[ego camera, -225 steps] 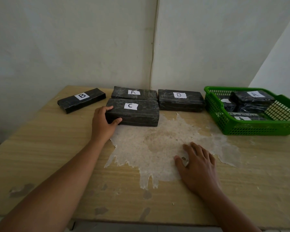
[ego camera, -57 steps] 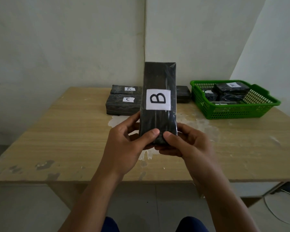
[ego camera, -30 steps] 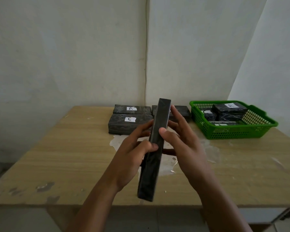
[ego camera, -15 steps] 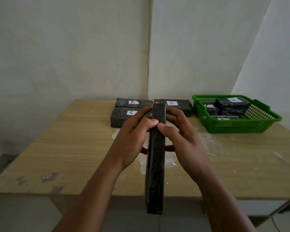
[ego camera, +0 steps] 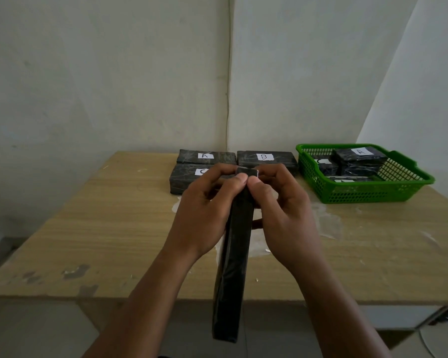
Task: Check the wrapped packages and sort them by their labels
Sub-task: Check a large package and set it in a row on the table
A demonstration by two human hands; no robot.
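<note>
1. Your left hand [ego camera: 204,215] and right hand [ego camera: 285,215] both grip one long black wrapped package [ego camera: 233,254] — fingers curled round its far end, thumbs meeting on its upper edge.
2. You hold that package edge-on, lifted off the wooden surface [ego camera: 109,228], its narrow side facing you; its near end hangs out past the surface's front edge. No label shows on the side you can see.
3. Take the green basket [ego camera: 367,195] as your landmark; it stands at the far right of the surface. The held package is well to the left of it and nearer to you.
4. Inside the basket lie more black packages; the top one [ego camera: 360,157] carries an "A" label, and the labels beneath it are partly hidden.
5. Just left of the basket, against the wall, lies a package marked "B" [ego camera: 265,158].
6. Left of that one lies a package marked "A" [ego camera: 206,156], close beside it.
7. In front of the "A" package lies a third [ego camera: 184,178]; your left hand covers part of its label — it looks like a "C".
8. A pale, peeled patch [ego camera: 329,223] marks the surface to the front-left of the basket, under your hands.
</note>
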